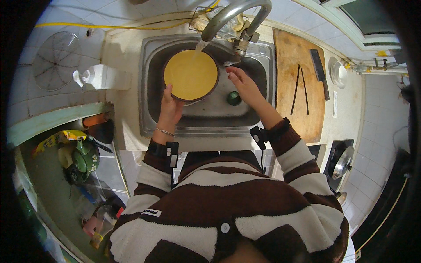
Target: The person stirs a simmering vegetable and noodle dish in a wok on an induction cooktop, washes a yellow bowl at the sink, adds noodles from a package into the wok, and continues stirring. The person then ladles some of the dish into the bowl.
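My left hand (171, 107) grips the near left rim of a round bowl with a yellow inside (191, 75) and a dark rim, thumb over the edge. Water runs into the bowl from the curved metal faucet (227, 18). My right hand (242, 85) is to the right of the bowl, apart from it, fingers slightly bent below the faucet handle, holding nothing that I can see. Close beside its wrist side, a round dark green object (234, 98) lies on the floor of the stainless steel sink (213, 115). Something pale shows just under the bowl's near edge.
Right of the sink, a wooden cutting board (286, 126) bears black chopsticks (296, 88) and a cleaver (318, 67). Stacked white dishes (338, 73) stand beyond. A white pump bottle (103, 77) is at the left. A pan lid (342, 162) is at the lower right.
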The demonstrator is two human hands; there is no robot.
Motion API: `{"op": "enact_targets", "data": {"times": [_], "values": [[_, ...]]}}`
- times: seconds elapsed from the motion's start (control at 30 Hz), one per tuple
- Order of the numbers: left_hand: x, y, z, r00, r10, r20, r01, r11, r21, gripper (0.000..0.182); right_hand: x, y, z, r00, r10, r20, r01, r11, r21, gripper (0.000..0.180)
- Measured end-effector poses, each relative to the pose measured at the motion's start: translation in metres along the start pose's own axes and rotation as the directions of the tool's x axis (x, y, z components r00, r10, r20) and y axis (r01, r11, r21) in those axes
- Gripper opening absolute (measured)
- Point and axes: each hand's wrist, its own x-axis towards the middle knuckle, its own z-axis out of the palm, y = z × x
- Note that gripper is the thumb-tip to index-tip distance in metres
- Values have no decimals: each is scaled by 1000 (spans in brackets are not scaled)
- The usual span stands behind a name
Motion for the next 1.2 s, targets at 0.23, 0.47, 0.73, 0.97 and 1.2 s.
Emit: {"op": "enact_targets", "data": {"times": [0.23,0.47,0.73,0.97,1.2], "values": [[-3,7,2,999,-34,-25,34,999,-5,58,4,2,-17,984,-174,-34,145,898,-416,30],[-6,8,8,998,-54,41,55,998,-17,59,-4,5,-17,999,-42,-23,34,951,-306,19],[-5,2,2,998,-54,18,53,996,79,57,0,-9,-19,988,139,64,-110,936,-335,29],[-5,0,4,995,-64,73,64,998,-1,54,-13,-26,21,895,340,288,-419,862,286,65],[-29,-7,24,997,-52,61,49,998,49,65,-5,-24,47,831,404,383,-556,642,528,74]]}}
